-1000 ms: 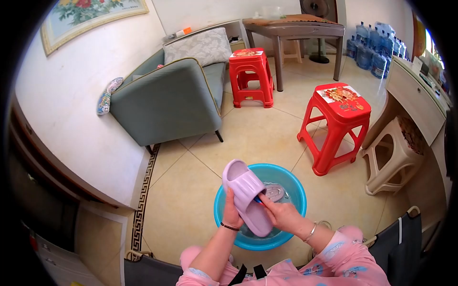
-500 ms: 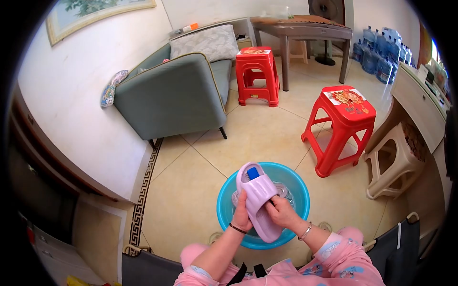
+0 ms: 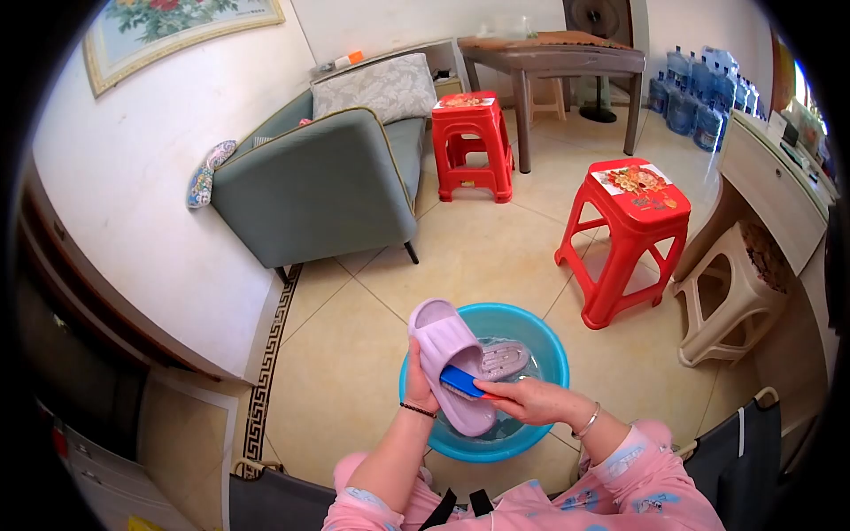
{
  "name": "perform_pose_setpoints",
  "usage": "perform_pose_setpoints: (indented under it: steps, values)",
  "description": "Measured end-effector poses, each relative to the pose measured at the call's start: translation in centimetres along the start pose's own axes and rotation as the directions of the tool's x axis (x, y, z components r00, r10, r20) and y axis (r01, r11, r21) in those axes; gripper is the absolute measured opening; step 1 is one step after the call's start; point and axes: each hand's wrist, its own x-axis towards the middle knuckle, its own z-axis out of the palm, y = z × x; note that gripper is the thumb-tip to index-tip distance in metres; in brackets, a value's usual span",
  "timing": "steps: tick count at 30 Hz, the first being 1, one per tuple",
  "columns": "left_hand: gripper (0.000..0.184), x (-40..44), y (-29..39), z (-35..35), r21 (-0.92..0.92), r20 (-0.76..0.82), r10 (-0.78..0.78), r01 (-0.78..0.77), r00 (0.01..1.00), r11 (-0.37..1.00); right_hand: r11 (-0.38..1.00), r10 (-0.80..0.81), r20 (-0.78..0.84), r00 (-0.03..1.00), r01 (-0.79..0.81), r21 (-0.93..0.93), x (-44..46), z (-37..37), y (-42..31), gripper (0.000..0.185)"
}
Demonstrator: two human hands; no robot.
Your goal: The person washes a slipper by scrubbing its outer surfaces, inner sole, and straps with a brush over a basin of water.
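A light purple slipper [image 3: 445, 341] is gripped along its left side by my left hand [image 3: 419, 380], toe end up and away from me. My right hand [image 3: 527, 400] is closed on the handle of a blue brush [image 3: 461, 381], whose bristles face the slipper's insole just below the strap. Both are over a round turquoise basin [image 3: 558, 372] on the floor. A second slipper [image 3: 505, 359] lies in the water inside the basin, to the right of the held one.
Two red stools [image 3: 634, 203] stand beyond the basin, with a beige stool [image 3: 735, 292] under the desk [image 3: 779, 181] at right. A grey-green sofa [image 3: 310, 195] is ahead left. Farther off are a table [image 3: 558, 60] and several water bottles [image 3: 682, 111].
The brush has come back out from under the strap toward me and now shows on the insole. My right hand has moved with it. The slipper has shifted slightly left.
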Motion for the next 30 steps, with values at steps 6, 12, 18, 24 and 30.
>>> perform_pose_setpoints:
  steps: [6, 12, 18, 24, 30]
  values:
    - [0.062, 0.7, 0.8, 0.2, -0.086, 0.072, 0.030, -0.023, 0.997, 0.996, 0.994, -0.070, -0.038, 0.997, 0.073, 0.084, -1.5, -3.3, 1.2, 0.044]
    - [0.066, 0.4, -0.2, 0.0, -0.163, 0.192, -0.045, 0.077, 0.980, 0.984, 0.991, -0.048, -0.220, 0.974, 0.074, 0.112, 0.0, 0.3, 0.9, 0.043]
    - [0.066, -1.2, -1.5, 1.1, -0.040, 0.155, -0.032, 0.039, 0.987, 0.998, 0.999, -0.052, -0.649, 0.759, 0.036, -0.038, 2.1, 4.4, -0.2, 0.036]
    - [0.065, -1.8, -3.1, 1.9, 0.040, 0.102, -0.123, 0.120, 0.987, 0.992, 0.997, 0.066, -0.627, 0.776, -0.020, 0.080, 3.0, 4.9, 1.3, 0.022]
    - [0.064, -1.2, -2.7, 1.2, 0.061, 0.060, -0.126, 0.122, 0.990, 0.991, 0.970, -0.014, -0.491, 0.871, 0.132, 0.206, 3.0, 4.2, 0.4, 0.026]
